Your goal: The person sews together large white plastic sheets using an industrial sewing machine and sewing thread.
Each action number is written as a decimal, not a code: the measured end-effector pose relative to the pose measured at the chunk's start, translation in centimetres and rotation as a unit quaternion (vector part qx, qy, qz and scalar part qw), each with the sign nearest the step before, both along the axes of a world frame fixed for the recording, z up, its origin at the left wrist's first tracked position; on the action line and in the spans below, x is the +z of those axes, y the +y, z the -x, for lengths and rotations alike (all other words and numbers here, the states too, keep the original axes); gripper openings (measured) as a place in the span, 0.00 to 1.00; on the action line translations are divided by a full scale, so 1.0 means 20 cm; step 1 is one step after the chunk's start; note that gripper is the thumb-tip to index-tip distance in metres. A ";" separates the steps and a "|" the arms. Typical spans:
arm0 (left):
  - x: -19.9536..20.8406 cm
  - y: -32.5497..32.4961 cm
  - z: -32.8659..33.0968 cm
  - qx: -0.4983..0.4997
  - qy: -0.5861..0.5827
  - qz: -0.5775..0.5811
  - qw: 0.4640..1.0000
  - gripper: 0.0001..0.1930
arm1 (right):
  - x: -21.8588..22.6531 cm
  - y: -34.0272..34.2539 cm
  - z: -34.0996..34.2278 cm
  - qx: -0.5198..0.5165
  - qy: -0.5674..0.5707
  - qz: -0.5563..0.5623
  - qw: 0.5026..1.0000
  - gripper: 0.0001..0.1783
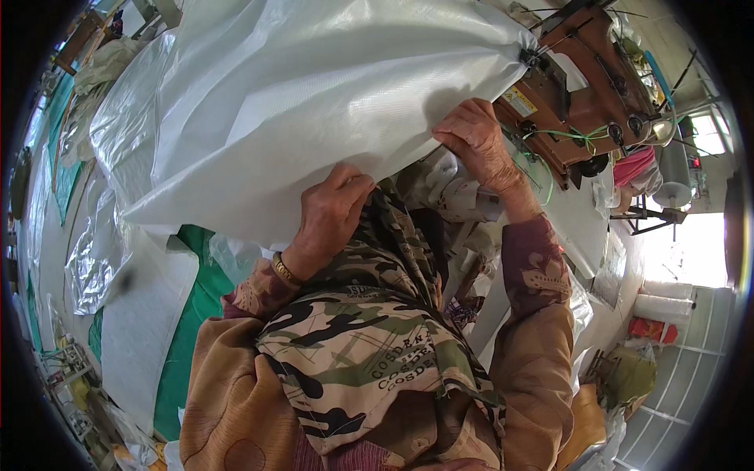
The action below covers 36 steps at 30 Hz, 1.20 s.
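White woven-plastic sheet (314, 102) spread L of the brown sewing mach. (601, 86), its R end narrowing to the mach.'s needle end, where folds bunch; whether the foot clamps it can't be told. R hand (475, 145), just on the wearer's side of the mach.: thumb & fingertips pinched on the sheet's near edge. L hand (334, 208), farther L of the mach. & nearer the wearer: fingers curled in, gripping the same edge, tips partly hidden. Btwn the hands the edge runs approx. straight; L of both, the sheet hangs in broad folds.

Also shown: green cord (573, 135) tied across the mach. body; pale cone (673, 195) to the mach.'s R; camo apron (353, 345), wearer's side of the mach.; green sheet (188, 330), lower L, well apart from it.

Risks (judged): (a) edge skews or puckers at the needle end, cause: uneven pull btwn L & R grips; (b) pinch slips, cause: smooth, shiny plastic; (c) sheet drags away from the mach., cause: wt. of the unsupported folds at L; (d) a layer is caught double, cause: bunching nr the needle; (e) snag, cause: loose cord ends nr the sheet; (f) finger injury, cause: R hand carried too close to the needle w/ mach. running.
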<state>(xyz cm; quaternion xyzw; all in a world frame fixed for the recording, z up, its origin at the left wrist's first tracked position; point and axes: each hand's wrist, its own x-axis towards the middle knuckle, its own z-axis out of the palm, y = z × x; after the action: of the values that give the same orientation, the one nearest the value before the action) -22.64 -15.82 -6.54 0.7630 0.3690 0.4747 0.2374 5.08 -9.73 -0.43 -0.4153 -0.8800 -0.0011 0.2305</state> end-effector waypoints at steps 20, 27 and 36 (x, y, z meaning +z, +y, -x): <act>0.13 0.07 0.00 -0.251 -0.040 0.292 0.922 0.11 | 0.20 0.17 -0.37 -0.056 -0.082 -0.051 0.994 0.15; 0.03 0.04 -0.14 -0.285 0.040 0.104 0.952 0.12 | 0.14 0.24 -0.43 -0.155 -0.079 -0.203 0.964 0.20; 0.00 0.16 -0.28 -0.343 0.171 -0.002 0.924 0.06 | -0.15 0.10 -0.38 -0.223 0.053 -0.237 0.944 0.16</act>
<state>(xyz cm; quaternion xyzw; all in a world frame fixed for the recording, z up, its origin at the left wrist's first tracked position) -17.12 -12.56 -6.50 0.9129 0.1188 0.2272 0.3177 12.61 -7.63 -3.41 -0.5337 -0.7255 -0.2391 0.3629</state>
